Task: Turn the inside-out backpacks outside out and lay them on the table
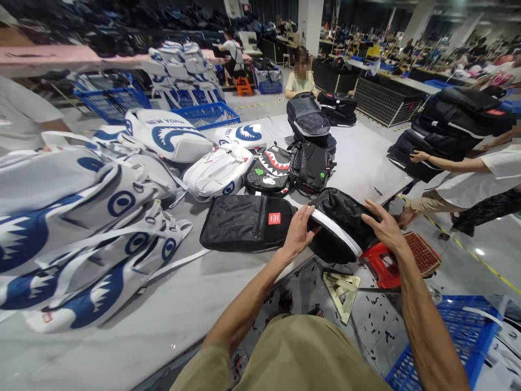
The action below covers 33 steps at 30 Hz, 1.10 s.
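A black backpack (345, 217) with a white zipper edge is tilted at the near edge of the table, between my two hands. My left hand (300, 232) grips its left side, thumb near the white trim. On its right side my right hand (383, 225) presses with fingers bent over the black fabric. A flat black bag (240, 220) with a red label lies just left of my left hand. Behind it are a black patterned backpack (271, 169) with a shark mouth and another black backpack (310, 165) with straps showing.
White backpacks with blue shark prints (122, 201) pile up on the table's left. At right, a person's hands hold stacked black bags (443, 136). A red stool (382, 266), a wooden triangle frame (342, 293) and a blue basket (451, 336) stand below the table edge.
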{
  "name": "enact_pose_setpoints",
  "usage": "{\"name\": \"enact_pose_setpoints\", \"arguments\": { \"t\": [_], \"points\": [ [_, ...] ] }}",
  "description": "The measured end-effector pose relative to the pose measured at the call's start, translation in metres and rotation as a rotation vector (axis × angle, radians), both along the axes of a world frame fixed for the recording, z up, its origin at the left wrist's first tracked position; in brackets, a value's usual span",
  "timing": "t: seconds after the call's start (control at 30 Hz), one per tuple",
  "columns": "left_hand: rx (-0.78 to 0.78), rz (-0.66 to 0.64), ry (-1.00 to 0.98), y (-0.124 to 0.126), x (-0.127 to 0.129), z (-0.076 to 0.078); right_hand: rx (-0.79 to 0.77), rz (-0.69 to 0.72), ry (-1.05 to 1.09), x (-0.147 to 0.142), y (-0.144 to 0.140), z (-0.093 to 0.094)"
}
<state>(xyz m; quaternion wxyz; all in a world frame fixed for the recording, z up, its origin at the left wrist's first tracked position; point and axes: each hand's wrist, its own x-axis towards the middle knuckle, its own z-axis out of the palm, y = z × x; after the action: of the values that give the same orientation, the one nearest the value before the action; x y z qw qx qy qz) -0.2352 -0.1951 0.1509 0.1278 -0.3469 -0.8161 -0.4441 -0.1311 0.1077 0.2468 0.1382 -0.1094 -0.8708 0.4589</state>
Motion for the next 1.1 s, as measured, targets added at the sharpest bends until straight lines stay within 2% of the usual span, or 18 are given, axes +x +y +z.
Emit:
{"name": "enact_pose_setpoints", "arguments": {
  "t": [0.1,0.17,0.27,0.4,0.53,0.67,0.83,0.9,1.0,1.1],
  "points": [
    [0.105,0.138,-0.093,0.002,0.020,-0.011,0.344,-0.043,-0.042,-0.018,-0.034,0.013],
    [0.168,0.223,-0.183,0.000,0.031,-0.016,0.545,-0.056,-0.030,-0.023,-0.055,0.012],
    [0.258,0.265,-0.236,-0.006,0.040,-0.023,0.666,-0.100,0.049,-0.020,-0.065,-0.001],
    [0.349,0.247,-0.290,-0.011,0.043,-0.033,0.723,-0.195,0.086,-0.012,-0.054,-0.017],
    [0.393,0.287,-0.299,-0.006,0.047,-0.044,0.728,-0.200,0.084,-0.006,-0.045,-0.021],
    [0.383,0.280,-0.232,-0.001,0.050,-0.052,0.738,-0.226,0.087,-0.001,-0.043,-0.025],
    [0.335,0.183,-0.107,-0.004,0.045,-0.059,0.723,-0.243,0.072,0.001,-0.041,-0.027],
    [0.282,0.120,-0.090,-0.011,0.033,-0.062,0.720,-0.242,0.054,0.000,-0.043,-0.025],
    [0.106,0.033,-0.108,-0.027,0.007,-0.071,0.748,-0.231,0.027,-0.006,-0.051,-0.020],
    [-0.046,0.003,-0.170,-0.041,-0.016,-0.080,0.806,-0.237,0.004,-0.017,-0.062,-0.012]
  ]
}}
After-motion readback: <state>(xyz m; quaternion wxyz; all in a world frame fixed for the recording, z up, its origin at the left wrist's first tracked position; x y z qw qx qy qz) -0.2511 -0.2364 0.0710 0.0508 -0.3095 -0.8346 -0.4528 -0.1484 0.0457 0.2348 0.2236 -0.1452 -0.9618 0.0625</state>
